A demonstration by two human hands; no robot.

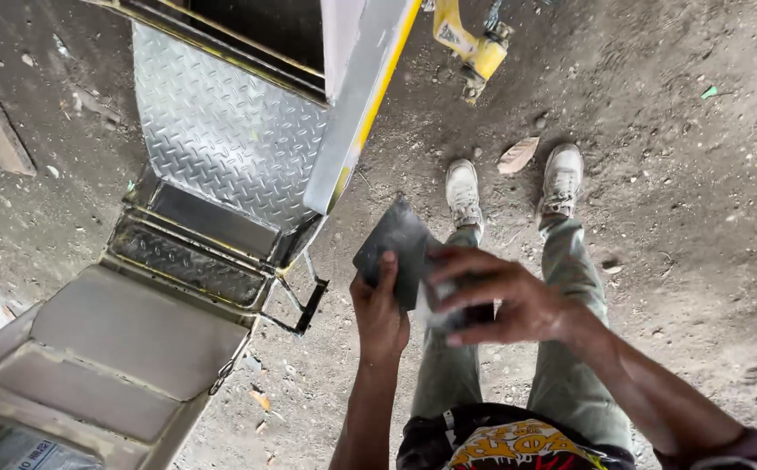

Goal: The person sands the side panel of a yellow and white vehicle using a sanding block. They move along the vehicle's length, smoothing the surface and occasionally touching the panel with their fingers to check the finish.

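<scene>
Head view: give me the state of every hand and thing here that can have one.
Left hand: gripping the dark flat sheet by its lower edge.
Dark flat sheet: held up, tilted.
Right hand: closed on a small blurred object, touching the sheet.
Checker-plate panel: sloping.
Metal step: folded out.
Yellow fitting: on the ground.

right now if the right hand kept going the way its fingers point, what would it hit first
The right hand points toward the left hand, which holds a dark flat sheet. It would probably meet that sheet's edge or the left hand first; depth between them is unclear.
</scene>
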